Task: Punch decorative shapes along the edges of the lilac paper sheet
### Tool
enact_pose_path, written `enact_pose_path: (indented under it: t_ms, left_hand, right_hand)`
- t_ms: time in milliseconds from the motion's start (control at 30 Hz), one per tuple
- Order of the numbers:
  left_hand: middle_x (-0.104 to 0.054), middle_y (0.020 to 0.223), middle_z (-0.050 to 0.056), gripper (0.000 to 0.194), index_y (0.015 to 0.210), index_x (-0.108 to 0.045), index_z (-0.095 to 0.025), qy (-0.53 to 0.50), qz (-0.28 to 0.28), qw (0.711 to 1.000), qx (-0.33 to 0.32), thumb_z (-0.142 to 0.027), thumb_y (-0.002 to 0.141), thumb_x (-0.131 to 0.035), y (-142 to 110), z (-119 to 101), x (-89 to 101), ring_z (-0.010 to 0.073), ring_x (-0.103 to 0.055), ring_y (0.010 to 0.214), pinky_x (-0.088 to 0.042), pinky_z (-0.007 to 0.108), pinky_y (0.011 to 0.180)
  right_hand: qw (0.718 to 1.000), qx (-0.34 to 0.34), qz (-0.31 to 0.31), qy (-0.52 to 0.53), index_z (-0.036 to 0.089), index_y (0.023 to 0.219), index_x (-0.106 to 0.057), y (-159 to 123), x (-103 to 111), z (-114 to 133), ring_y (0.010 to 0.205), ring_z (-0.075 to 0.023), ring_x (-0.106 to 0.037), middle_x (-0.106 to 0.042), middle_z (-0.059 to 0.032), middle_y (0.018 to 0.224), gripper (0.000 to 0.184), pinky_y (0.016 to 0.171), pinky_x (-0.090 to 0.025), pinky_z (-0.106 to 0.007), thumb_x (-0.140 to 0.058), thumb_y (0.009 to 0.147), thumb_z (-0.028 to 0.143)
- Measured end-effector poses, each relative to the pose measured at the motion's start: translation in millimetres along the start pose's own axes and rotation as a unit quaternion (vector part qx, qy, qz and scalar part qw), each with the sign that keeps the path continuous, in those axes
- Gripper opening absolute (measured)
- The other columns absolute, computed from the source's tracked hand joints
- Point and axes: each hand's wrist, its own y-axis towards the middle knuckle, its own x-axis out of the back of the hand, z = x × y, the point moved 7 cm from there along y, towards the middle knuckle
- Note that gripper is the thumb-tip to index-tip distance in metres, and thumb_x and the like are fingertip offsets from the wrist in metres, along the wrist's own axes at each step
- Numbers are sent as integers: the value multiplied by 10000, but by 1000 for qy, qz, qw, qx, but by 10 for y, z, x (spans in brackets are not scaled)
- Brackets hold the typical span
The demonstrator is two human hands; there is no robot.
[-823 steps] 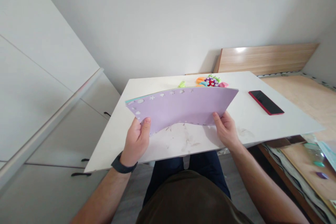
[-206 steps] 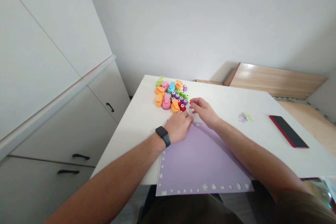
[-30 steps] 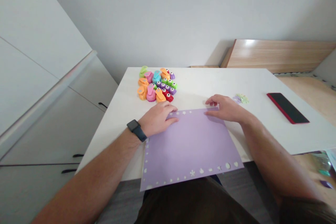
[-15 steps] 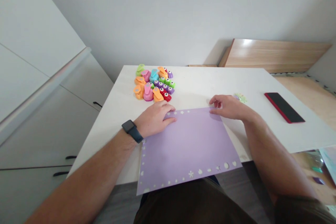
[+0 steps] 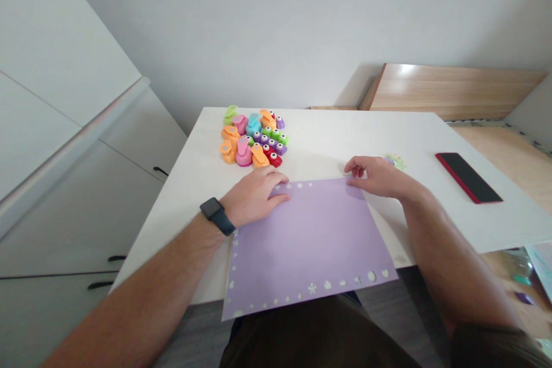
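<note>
A sheet of purple paper [image 5: 319, 236] lies on the white table, its near edge reaching past the table's front edge over my lap. Small shapes are punched along its left and near edges and part of the far edge. My left hand [image 5: 256, 195], with a dark watch on the wrist, holds the sheet's far left corner, thumb on top and fingers by the far edge. At the far right corner, my right hand [image 5: 371, 175] has its thumb on the paper and its other fingers curled just beyond the edge. The undersides of both grips are hidden.
Colourful craft punches [image 5: 254, 141] stand grouped behind my left hand. Small punched paper pieces [image 5: 395, 162] lie in a pile beyond my right wrist. A black tablet-like slab with a red edge [image 5: 469, 178] lies at the right. White cabinets [image 5: 129, 201] border the left side.
The sheet's near edge has shifted very slightly toward the left and down. Both hands keep nearly the same places.
</note>
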Motion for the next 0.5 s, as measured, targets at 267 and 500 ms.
enact_pose_path:
  t_ms: [267,500]
  left_hand:
    - [-661,1131,108,332,1158,-694,-183,4,2,1000,0,-430,941,-647,3,-14,16,269,-619,1095,-510,416,1003]
    - [-654,1140,111,335,1175,-693,-189,-8,-3,1000,-1,-419,938,-644,-9,-13,21,268,-620,1092,-508,412,1005]
  right_hand:
    - [1000,2,6,17,240,947,-732,-1,22,17,689,-155,-631,-687,15,761,152,679,-468,-294,-673,819,299]
    - [999,20,14,24,238,887,-746,-4,30,83,716,-175,-631,-698,-10,782,136,682,-472,-305,-657,838,328]
